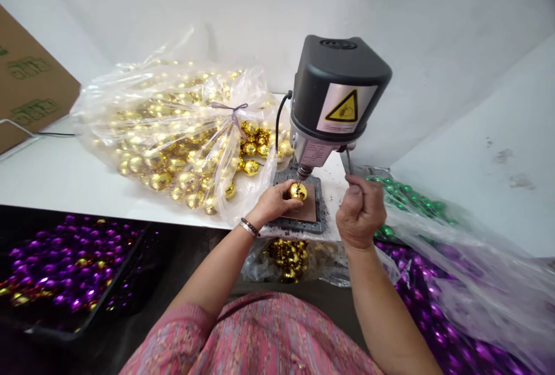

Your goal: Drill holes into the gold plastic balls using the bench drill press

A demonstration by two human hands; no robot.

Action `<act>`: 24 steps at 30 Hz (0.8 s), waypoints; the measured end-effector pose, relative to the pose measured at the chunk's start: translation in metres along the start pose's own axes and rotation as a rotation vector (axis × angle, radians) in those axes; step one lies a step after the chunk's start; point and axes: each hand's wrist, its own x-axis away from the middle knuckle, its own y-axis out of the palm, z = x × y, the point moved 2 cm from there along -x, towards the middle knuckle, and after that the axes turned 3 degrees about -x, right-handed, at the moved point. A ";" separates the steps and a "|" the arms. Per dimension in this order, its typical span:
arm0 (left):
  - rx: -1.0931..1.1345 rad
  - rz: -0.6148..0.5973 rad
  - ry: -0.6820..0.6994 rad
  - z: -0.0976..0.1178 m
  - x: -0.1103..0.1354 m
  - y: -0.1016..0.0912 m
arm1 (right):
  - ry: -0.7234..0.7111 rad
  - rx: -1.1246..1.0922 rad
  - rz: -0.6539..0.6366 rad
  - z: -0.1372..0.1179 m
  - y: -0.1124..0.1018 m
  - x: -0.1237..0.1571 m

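A small bench drill [336, 95] with a dark hood and a yellow warning label stands on a white table [65, 181]. My left hand [273, 204] pinches a shiny gold ball [298, 191] on the drill's base plate [310, 213], right under the bit. My right hand [361, 212] is a closed fist around the drill's thin lever handle [348, 161] at the machine's right side.
A big clear plastic bag of gold balls [182, 132] lies left of the drill. Another bag of gold balls [288, 259] sits under the table edge. A black tray of purple balls [65, 265] is lower left; bagged purple and green balls [433, 282] lower right. A cardboard box [26, 80] stands far left.
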 end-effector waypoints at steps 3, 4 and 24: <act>0.007 -0.008 0.021 0.000 0.001 0.001 | 0.165 -0.012 0.012 -0.004 -0.005 -0.020; 0.014 -0.011 0.027 0.000 0.001 0.001 | 0.222 -0.013 0.005 -0.006 -0.006 -0.030; -0.496 0.315 -0.187 -0.041 -0.022 -0.083 | 0.315 -0.037 0.013 -0.016 -0.010 -0.055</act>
